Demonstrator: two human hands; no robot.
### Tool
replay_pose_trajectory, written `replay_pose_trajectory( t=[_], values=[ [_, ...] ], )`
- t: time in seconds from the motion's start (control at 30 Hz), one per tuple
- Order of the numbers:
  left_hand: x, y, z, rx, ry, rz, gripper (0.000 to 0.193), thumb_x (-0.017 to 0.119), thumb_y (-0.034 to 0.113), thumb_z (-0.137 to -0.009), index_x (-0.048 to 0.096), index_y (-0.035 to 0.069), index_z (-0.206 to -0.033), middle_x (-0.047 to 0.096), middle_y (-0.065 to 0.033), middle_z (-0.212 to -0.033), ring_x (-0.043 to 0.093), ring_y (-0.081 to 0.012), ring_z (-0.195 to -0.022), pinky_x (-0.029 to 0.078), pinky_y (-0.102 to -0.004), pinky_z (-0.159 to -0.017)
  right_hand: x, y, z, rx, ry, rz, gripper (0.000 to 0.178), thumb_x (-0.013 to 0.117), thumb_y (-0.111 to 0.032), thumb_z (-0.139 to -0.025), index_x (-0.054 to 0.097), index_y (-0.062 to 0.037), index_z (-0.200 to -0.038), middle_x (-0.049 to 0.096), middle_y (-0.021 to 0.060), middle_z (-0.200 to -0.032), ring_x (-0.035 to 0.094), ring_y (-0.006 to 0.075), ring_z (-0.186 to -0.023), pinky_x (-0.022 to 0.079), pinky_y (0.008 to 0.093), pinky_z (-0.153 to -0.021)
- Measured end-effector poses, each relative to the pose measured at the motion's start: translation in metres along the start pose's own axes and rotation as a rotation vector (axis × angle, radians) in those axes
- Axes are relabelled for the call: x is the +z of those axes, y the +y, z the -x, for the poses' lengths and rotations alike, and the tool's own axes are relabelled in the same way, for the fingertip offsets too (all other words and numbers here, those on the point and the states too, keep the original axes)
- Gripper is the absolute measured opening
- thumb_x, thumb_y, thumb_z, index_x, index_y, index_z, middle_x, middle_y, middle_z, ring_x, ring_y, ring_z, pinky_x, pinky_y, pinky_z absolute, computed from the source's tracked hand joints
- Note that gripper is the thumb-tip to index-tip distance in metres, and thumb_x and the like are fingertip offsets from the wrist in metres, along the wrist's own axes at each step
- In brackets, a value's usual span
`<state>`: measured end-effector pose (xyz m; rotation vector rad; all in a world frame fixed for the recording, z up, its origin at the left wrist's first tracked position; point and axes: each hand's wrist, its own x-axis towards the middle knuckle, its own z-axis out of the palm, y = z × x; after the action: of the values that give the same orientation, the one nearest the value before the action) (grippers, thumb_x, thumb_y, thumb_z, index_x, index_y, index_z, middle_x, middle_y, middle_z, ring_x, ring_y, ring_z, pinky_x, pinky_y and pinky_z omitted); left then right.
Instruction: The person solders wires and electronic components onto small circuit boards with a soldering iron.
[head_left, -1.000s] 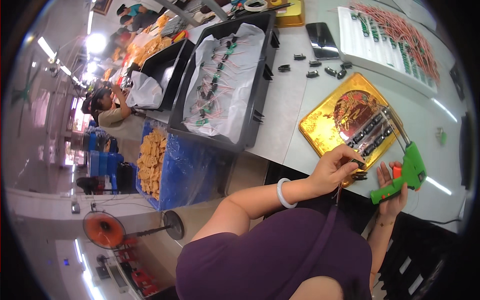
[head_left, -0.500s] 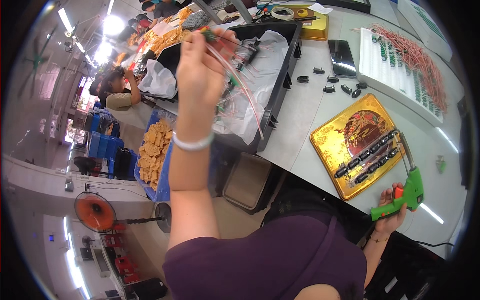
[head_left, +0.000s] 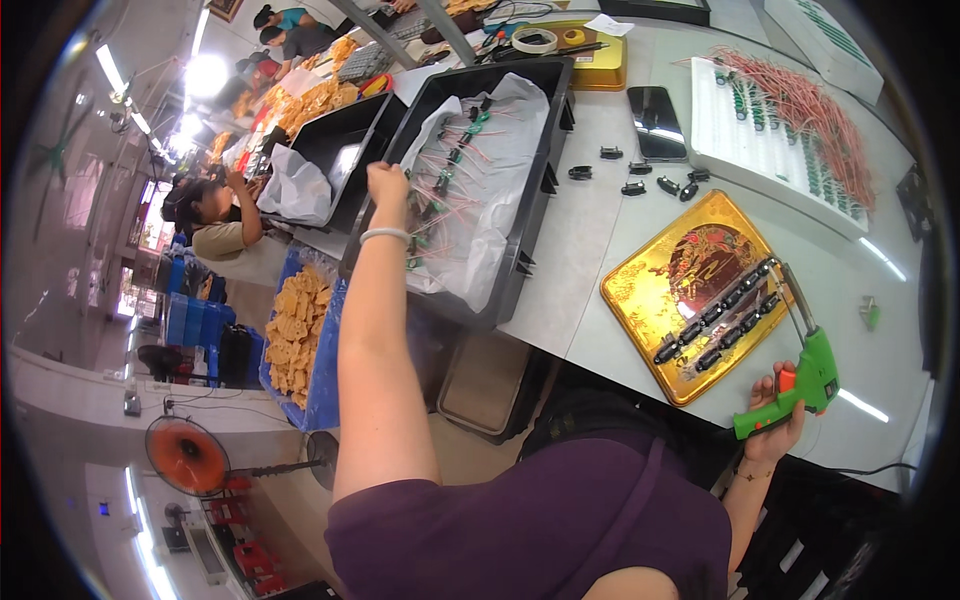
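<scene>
My left hand (head_left: pixel 388 186) is stretched out over the near-left corner of a long black tray (head_left: pixel 528 236). The tray is lined with white plastic (head_left: pixel 500 180) and holds several small green and black parts with pink leads. The fingers are curled; whether they hold a part is not visible. My right hand (head_left: pixel 772 418) sits at the table's near edge, gripping a green pistol-shaped tool (head_left: pixel 806 378) whose thin metal tip points up. Left of the tool lies a gold tray (head_left: pixel 625 300) with two rows of small black parts (head_left: pixel 720 318).
Loose black clips (head_left: pixel 640 182), a dark phone (head_left: pixel 658 108) and a white board with red-wired parts (head_left: pixel 790 125) lie further back. A second black tray (head_left: pixel 335 150) stands left. Another person (head_left: pixel 205 215) works at far left; a blue crate of yellow pieces (head_left: pixel 295 320) and a fan (head_left: pixel 185 455) stand below.
My left hand went from the gold tray up and left with a wired part, and has now come down over the black tray. My right hand still holds the green tool.
</scene>
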<state>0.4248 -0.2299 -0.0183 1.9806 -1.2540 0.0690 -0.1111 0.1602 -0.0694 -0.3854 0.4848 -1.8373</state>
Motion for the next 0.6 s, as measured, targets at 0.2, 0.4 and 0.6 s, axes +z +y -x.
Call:
replay_pose_trajectory(
  t=[0.2, 0.4, 0.6],
  values=[
    [-0.062, 0.091, 0.023, 0.623, -0.123, -0.044, 0.025, 0.061, 0.015, -0.075, 0.058, 0.004, -0.097, 0.061, -0.0132, -0.093, 0.058, -0.0299, -0.088, 0.044, -0.038, -0.08, 0.01, 0.009, -0.003, 0.038, 0.032, -0.07, 0.054, 0.052, -0.03, -0.085, 0.036, 0.0037, -0.124, 0.046, 0.0143, -0.115, 0.05, 0.0212, -0.092, 0.041, 0.0365, -0.086],
    [-0.009, 0.247, 0.119, 1.077, -0.556, 0.257, 0.01, 0.062, 0.012, -0.075, 0.066, 0.004, -0.08, 0.065, -0.0109, -0.084, 0.059, -0.0267, -0.086, 0.044, -0.0349, -0.077, 0.016, 0.004, -0.005, 0.014, 0.077, -0.09, 0.054, 0.055, -0.035, -0.08, 0.042, 0.0022, -0.117, 0.05, 0.014, -0.109, 0.053, 0.0207, -0.087, 0.043, 0.036, -0.081],
    [0.144, 0.363, 0.172, 0.94, -0.756, 0.225, 0.014, 0.059, 0.023, -0.076, 0.07, 0.015, -0.082, 0.066, -0.0093, -0.087, 0.062, -0.0274, -0.081, 0.045, -0.0396, -0.075, 0.02, 0.002, -0.006, 0.007, 0.119, -0.12, 0.053, 0.056, -0.035, -0.079, 0.044, 0.0009, -0.115, 0.051, 0.0121, -0.106, 0.054, 0.0192, -0.083, 0.045, 0.0345, -0.079]
  ],
)
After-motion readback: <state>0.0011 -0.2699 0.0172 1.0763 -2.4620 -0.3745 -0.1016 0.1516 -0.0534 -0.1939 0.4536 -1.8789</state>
